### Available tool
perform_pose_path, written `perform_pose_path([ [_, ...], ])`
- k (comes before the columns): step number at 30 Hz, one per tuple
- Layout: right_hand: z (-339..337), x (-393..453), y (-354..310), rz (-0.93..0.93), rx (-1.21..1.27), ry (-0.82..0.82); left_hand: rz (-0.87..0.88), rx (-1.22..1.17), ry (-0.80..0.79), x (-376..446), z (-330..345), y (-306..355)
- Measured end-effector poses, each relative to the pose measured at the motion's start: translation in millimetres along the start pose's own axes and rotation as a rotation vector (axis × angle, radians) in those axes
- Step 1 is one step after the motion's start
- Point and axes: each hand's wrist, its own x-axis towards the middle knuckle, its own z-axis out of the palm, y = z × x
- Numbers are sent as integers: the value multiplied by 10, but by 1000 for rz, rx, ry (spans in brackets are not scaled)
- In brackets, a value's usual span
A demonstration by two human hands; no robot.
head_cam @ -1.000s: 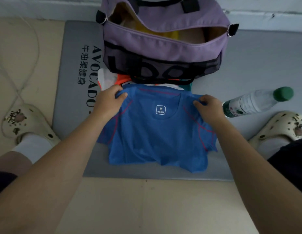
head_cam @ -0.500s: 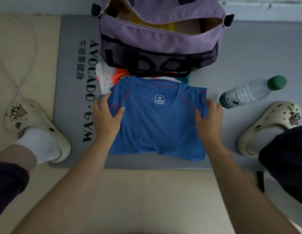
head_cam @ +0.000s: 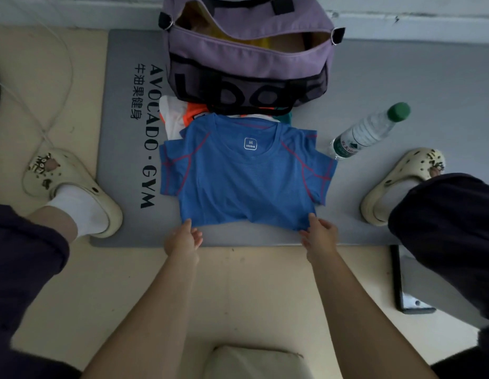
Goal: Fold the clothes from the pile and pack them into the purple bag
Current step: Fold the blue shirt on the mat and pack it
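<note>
A blue t-shirt [head_cam: 246, 184] with red seams lies flat, front up, on the grey gym mat [head_cam: 123, 214], collar towards the purple bag [head_cam: 246, 64]. The bag stands open at the mat's far edge with yellow fabric showing inside. A small pile of white, orange and teal clothes [head_cam: 177, 116] lies between the bag and the shirt, partly under both. My left hand [head_cam: 183, 237] pinches the shirt's bottom-left hem corner. The bottom-right hem corner is pinched by my right hand [head_cam: 318, 233].
A clear water bottle with a green cap [head_cam: 369, 131] lies on the mat right of the shirt. My feet in cream clogs [head_cam: 73, 192] [head_cam: 401, 181] stand either side. A white cable [head_cam: 46, 105] runs along the left floor, and a dark flat object [head_cam: 404, 291] lies at the right.
Both hands slid from the shirt's shoulders down along its sides to the bottom hem corners. The sleeves now lie spread out.
</note>
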Motion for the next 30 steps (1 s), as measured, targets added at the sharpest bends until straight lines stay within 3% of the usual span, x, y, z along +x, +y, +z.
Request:
perform_pose_path([
  [2, -3, -21, -1, 41, 41, -66, -80, -50, -22, -46, 36, 3],
  [6, -33, -16, 1, 89, 64, -132, -112, 18, -304, -94, 67, -50],
  [10, -90, 27, 37, 164, 70, -196, -127, 95, -419, -113, 152, -45],
  [14, -157, 33, 92, 198, 69, -241, -130, 62, -382, -132, 296, -121],
  [21, -373, 176, 134, 106, 260, -192, 88, -122, -230, -167, 111, -82],
  [25, -326, 148, 186, 254, 407, -288, 20, -176, -345, -243, 19, -179],
  [30, -285, 91, 175, 403, 380, -314, -16, -91, -413, -284, 149, -215],
])
